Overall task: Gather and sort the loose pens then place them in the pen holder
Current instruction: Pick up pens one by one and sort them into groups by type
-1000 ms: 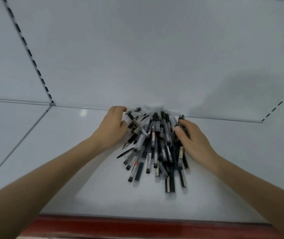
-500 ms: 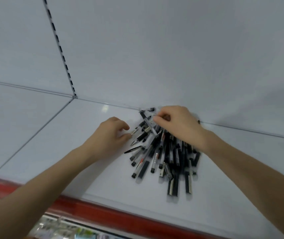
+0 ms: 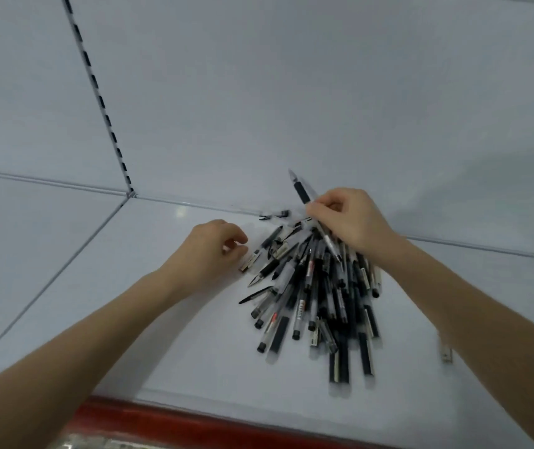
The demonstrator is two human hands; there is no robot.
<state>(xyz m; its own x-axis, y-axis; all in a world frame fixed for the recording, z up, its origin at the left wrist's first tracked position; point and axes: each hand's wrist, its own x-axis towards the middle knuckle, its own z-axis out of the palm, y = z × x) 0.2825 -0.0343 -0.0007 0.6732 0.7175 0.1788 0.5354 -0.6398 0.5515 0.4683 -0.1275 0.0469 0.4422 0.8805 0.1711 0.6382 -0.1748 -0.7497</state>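
While my right hand (image 3: 353,222) pinches one pen (image 3: 303,193) above the pile (image 3: 317,293) on the shelf (image 3: 129,238), my left hand (image 3: 210,251) curls beside it, grip unclear; I fear a snagged neighbour could scatter the pile.

Worn on the head; single wide-angle view. Faces forward and down, steeply onto a white shelf (image 3: 162,319). Takes in the red front edge (image 3: 194,426) along the bottom at 6 o'clock and the white back panel (image 3: 291,92) across the upper half toward 12. Catches a slotted upright (image 3: 97,89) slanting at 10 o'clock. Looks along both forearms, entering from 7 and 5 o'clock, to the left hand (image 3: 209,251) and right hand (image 3: 353,222) near centre. Sits close enough to separate single barrels in the pile of pens (image 3: 317,299) just toward 4 o'clock of centre, and the pen (image 3: 303,192) pinched by the right hand above it.
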